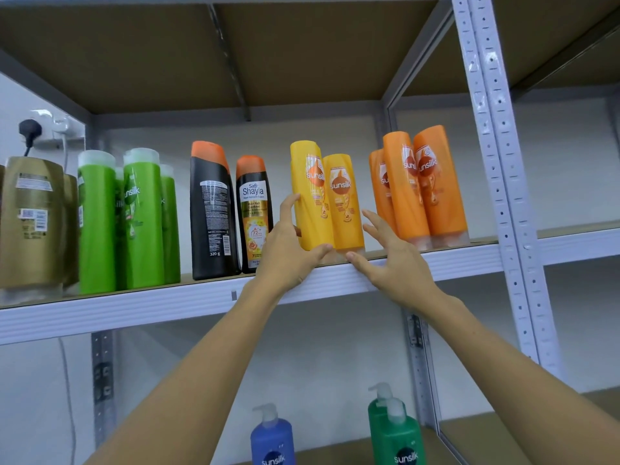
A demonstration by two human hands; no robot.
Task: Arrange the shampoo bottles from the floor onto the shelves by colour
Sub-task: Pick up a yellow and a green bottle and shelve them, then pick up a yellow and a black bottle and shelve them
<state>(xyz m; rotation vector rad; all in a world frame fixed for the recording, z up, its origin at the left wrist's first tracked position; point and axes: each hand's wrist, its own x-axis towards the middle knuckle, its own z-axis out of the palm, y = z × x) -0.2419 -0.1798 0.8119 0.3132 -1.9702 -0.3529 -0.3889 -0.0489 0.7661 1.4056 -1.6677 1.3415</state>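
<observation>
- Two yellow bottles (327,199) stand cap-down, touching each other, at the front edge of the upper shelf (167,305).
- Three orange bottles (419,186) cluster to their right, cap-down.
- Two black bottles (228,213) with orange caps stand to their left, then green bottles (131,219) and gold bottles (32,223).
- A blue pump bottle (272,437) and green pump bottles (394,431) stand on the shelf below.
</observation>
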